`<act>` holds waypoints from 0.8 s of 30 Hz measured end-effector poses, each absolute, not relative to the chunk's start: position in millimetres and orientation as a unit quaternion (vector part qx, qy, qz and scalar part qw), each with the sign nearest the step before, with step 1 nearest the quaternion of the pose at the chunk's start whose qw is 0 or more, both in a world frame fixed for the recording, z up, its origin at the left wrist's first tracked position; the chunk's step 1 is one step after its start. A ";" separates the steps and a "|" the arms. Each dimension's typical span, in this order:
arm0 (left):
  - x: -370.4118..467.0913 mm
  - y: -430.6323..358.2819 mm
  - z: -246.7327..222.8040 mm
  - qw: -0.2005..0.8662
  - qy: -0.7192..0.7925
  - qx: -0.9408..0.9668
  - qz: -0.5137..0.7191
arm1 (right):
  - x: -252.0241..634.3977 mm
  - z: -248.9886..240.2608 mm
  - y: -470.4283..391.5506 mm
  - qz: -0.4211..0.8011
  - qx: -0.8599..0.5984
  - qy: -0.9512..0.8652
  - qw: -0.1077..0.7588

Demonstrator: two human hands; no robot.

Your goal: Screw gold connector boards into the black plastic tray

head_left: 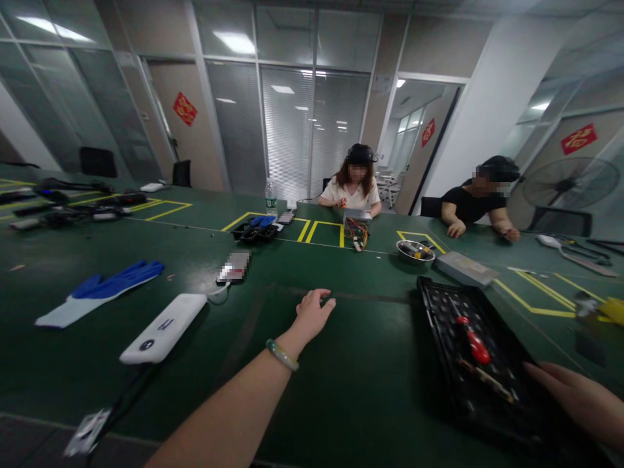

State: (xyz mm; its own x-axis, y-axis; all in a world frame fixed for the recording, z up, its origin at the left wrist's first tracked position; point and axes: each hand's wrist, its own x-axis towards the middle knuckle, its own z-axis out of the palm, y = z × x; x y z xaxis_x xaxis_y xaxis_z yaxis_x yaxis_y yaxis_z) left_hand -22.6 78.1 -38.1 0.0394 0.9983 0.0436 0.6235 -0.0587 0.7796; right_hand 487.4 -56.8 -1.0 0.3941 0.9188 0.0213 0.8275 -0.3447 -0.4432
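Note:
My left hand (314,313), with a bangle on its wrist, is over the green table (370,364) near the middle, its thumb and fingers apart and nothing between them. At the lower right my right hand (570,393) grips the right edge of a black tray (433,331); its fingertips are hidden by the tray's side. In the tray lie a red-handled screwdriver (475,344) and a thin brownish piece (490,382). The tray stands at a slant, right of my left hand.
A white power bank (166,328) and a blue-white glove (107,289) lie left, a phone (234,266) farther back. Behind the tray are a grey box (465,268) and a metal bowl (415,251). Two people (358,185) sit across the table.

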 end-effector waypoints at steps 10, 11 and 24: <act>-22.3 73.1 -32.1 0.300 0.571 0.696 0.315 | 276.7 14.2 -13.4 0.190 -0.740 -0.634 0.119; -22.6 73.9 -32.9 0.293 0.579 0.692 0.318 | 265.6 12.7 -8.6 0.185 -0.732 -0.644 0.122; -30.3 89.4 -39.3 0.284 0.657 0.630 0.301 | 227.2 -3.4 31.5 0.169 -0.715 -0.676 0.057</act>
